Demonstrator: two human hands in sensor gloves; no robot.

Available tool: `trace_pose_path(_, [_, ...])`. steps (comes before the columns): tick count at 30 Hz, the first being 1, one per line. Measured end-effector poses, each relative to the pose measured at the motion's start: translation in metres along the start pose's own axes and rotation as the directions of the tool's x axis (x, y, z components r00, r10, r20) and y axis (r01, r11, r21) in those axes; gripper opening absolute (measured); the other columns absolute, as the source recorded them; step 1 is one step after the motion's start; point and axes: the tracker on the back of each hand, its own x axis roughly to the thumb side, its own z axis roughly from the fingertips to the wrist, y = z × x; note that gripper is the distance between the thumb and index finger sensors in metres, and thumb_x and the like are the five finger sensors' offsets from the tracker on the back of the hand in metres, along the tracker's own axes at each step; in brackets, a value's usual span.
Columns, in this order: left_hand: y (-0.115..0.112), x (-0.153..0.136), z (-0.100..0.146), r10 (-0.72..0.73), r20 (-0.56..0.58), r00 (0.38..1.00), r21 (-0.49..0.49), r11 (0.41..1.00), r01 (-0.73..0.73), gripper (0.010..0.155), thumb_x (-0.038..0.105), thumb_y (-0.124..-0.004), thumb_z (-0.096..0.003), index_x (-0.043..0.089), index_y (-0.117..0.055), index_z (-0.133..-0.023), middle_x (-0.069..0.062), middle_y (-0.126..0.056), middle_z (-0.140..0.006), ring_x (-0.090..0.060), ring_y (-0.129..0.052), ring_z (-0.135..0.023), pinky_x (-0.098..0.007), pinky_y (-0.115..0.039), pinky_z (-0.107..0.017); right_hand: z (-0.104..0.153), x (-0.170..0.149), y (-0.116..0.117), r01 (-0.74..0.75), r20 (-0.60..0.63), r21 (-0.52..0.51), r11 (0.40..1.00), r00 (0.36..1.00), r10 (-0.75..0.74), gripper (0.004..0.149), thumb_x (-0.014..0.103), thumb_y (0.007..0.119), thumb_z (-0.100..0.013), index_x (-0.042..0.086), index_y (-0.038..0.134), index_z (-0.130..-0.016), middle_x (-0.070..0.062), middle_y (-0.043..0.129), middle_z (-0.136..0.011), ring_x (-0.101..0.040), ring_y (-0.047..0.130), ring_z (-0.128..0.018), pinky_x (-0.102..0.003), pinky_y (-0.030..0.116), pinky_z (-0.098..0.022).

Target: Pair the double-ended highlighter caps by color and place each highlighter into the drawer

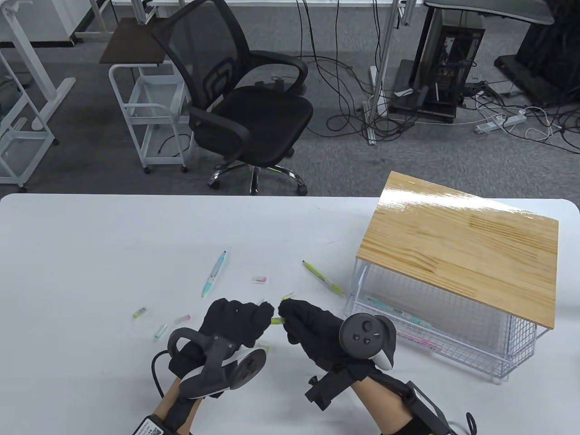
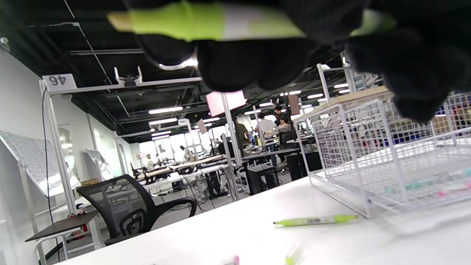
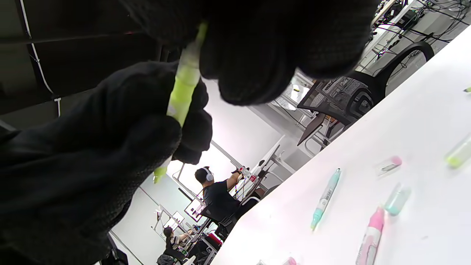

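A green highlighter point(image 1: 276, 320) is held just above the table between both hands. My left hand point(image 1: 263, 315) grips one end and my right hand point(image 1: 286, 313) grips the other, with fingers curled round it. Up close, the green highlighter point(image 2: 206, 20) crosses under my left fingers, and the green highlighter point(image 3: 184, 88) runs between both gloves. A second green highlighter point(image 1: 324, 278) lies near the drawer unit. A teal highlighter point(image 1: 214, 273) lies further left. Loose caps lie around: pink point(image 1: 259, 279), green point(image 1: 139, 312), teal point(image 1: 159, 331), pink point(image 1: 182, 319).
The white wire drawer unit point(image 1: 457, 326) with a wooden top point(image 1: 462, 244) stands at the right; teal and pink highlighters point(image 1: 398, 312) lie inside it. An office chair point(image 1: 244, 108) stands beyond the table's far edge.
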Motion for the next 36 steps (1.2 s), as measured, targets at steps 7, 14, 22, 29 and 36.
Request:
trace_pose_path(7, [0.001,0.005,0.002,-0.036,0.015,0.999,0.059,0.998,0.035,0.05,0.038,-0.062,-0.0529,0.036,-0.062,-0.103,0.012,-0.09,-0.09,-0.013,-0.094,-0.077,-0.045,-0.076,-0.074,0.002,0.001,0.001,0.026,-0.013,-0.014,1.0,1.0,-0.026,0.043,0.034,0.064,-0.059,0.017,0.066,-0.099,-0.008,0.088,-0.076,-0.013,0.098,-0.048,-0.04,0.084,-0.049])
trace_pose_path(14, [0.005,0.004,0.005,-0.01,0.024,1.0,0.103,0.995,0.007,0.05,0.038,-0.062,-0.0514,0.034,-0.067,-0.101,0.012,-0.094,-0.085,-0.013,-0.095,-0.071,-0.044,-0.077,-0.071,0.004,0.005,0.004,0.046,0.0,-0.034,0.998,0.999,-0.046,0.043,0.034,0.063,-0.059,0.016,0.064,-0.098,-0.005,0.088,-0.071,-0.008,0.094,-0.04,-0.038,0.085,-0.045])
trace_pose_path(22, [0.003,0.006,0.004,-0.025,0.019,0.999,0.117,0.993,0.023,0.049,0.039,-0.062,-0.0517,0.034,-0.066,-0.101,0.012,-0.093,-0.085,-0.013,-0.095,-0.071,-0.044,-0.077,-0.071,0.003,0.002,0.006,0.091,-0.02,-0.031,0.995,0.996,-0.092,0.043,0.035,0.062,-0.059,0.016,0.062,-0.098,-0.004,0.088,-0.07,-0.008,0.094,-0.04,-0.039,0.085,-0.045])
trace_pose_path(29, [0.002,0.0,0.003,0.004,-0.013,1.0,0.09,0.996,-0.003,0.05,0.044,-0.061,-0.0545,0.039,-0.059,-0.104,0.014,-0.086,-0.094,-0.011,-0.091,-0.081,-0.043,-0.075,-0.074,0.001,0.005,-0.001,0.047,-0.02,-0.046,0.998,0.999,-0.048,0.044,0.034,0.063,-0.059,0.016,0.062,-0.099,-0.006,0.087,-0.073,-0.01,0.095,-0.045,-0.04,0.084,-0.049])
trace_pose_path(36, [0.0,-0.036,0.005,0.091,-0.181,0.979,0.026,0.996,-0.088,0.067,0.053,-0.068,-0.0532,0.038,-0.043,-0.114,0.009,-0.07,-0.115,-0.018,-0.077,-0.104,-0.052,-0.064,-0.083,0.0,-0.003,-0.032,0.028,-0.073,-0.142,0.989,0.997,-0.039,0.043,0.033,0.062,-0.059,0.016,0.062,-0.099,-0.007,0.086,-0.074,-0.011,0.094,-0.046,-0.041,0.083,-0.049])
